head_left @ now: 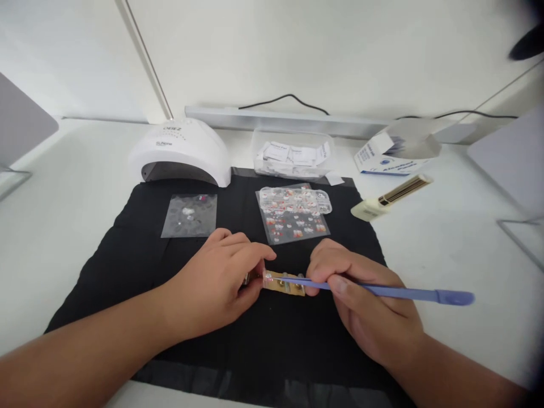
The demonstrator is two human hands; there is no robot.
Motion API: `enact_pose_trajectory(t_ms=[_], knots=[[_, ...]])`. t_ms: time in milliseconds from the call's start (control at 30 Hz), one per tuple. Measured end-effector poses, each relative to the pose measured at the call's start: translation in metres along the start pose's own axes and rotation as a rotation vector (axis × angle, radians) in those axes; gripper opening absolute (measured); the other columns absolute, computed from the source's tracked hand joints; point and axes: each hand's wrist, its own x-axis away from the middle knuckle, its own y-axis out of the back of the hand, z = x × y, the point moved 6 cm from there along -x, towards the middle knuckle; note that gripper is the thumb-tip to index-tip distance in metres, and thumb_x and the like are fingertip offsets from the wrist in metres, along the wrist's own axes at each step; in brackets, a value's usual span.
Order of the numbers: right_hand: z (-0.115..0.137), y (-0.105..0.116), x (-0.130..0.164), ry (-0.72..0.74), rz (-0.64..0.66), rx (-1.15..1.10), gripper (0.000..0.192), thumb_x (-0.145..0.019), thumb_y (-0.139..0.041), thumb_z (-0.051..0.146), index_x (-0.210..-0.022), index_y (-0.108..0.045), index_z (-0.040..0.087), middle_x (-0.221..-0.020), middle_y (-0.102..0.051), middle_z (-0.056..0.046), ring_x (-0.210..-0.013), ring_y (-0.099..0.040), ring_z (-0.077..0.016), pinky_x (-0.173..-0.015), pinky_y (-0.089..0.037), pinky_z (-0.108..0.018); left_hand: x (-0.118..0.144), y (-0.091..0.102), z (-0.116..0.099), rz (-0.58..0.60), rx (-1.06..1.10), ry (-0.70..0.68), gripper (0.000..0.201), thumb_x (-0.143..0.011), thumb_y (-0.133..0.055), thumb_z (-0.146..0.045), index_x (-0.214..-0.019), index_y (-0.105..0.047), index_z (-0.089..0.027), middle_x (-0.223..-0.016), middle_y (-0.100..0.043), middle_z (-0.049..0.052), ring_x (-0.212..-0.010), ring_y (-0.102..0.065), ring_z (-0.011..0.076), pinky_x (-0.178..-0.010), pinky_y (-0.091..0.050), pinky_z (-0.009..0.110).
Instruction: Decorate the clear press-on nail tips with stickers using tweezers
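My left hand (229, 277) is closed around the left end of a small tan nail-tip stand (274, 283) above the black cloth. Several shiny metallic spots show along the strip, and a clear piece with pink and white marks (268, 276) sits close to my left fingertips. Between the thumb and fingers of my right hand (365, 294) are purple tweezers (395, 291). Their thin tip points left and lies at or just over the clear piece. Whether the tip grips anything is too small to tell. My left fingers hide the stand's left end.
A white nail lamp (182, 150) stands at the back left. On the black cloth (212, 351) lie a clear sticker sheet (190, 216) and a patterned sheet (297, 228) under a clear case (295, 201). Behind are a pad tub (293, 170), a carton (386, 164) and a gold-capped bottle (369, 209).
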Motion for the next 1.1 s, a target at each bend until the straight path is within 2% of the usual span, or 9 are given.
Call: enact_pose_trajectory(t_ms=[333, 800, 1100], knots=[[0.010, -0.004, 0.007, 0.103, 0.088, 0.160, 0.024, -0.095, -0.045, 0.013, -0.101, -0.066, 0.021, -0.083, -0.065, -0.004, -0.080, -0.056, -0.0199, -0.069, -0.046, -0.038, 0.002, 0.002, 0.000, -0.017, 0.009, -0.005, 0.028, -0.088, -0.059, -0.007, -0.111, -0.051, -0.020, -0.088, -0.068, -0.005, -0.085, -0.060, 0.0141, -0.083, -0.036, 0.035], [0.011, -0.003, 0.013, 0.064, 0.049, 0.172, 0.023, -0.094, -0.046, 0.011, -0.100, -0.067, 0.019, -0.084, -0.064, -0.005, -0.083, -0.058, -0.0204, -0.070, -0.048, -0.039, 0.001, 0.001, -0.001, -0.015, 0.022, -0.009, 0.017, -0.092, -0.056, -0.010, -0.105, -0.053, -0.019, -0.088, -0.067, -0.004, -0.085, -0.058, 0.0148, -0.080, -0.033, 0.036], [0.012, -0.007, 0.017, 0.038, 0.010, 0.168, 0.025, -0.093, -0.047, 0.010, -0.101, -0.067, 0.022, -0.084, -0.065, -0.005, -0.080, -0.059, -0.0202, -0.069, -0.047, -0.039, 0.000, 0.001, -0.001, 0.009, 0.021, 0.003, 0.022, -0.089, -0.058, -0.008, -0.106, -0.052, -0.020, -0.089, -0.068, -0.005, -0.088, -0.059, 0.0150, -0.082, -0.034, 0.036]])
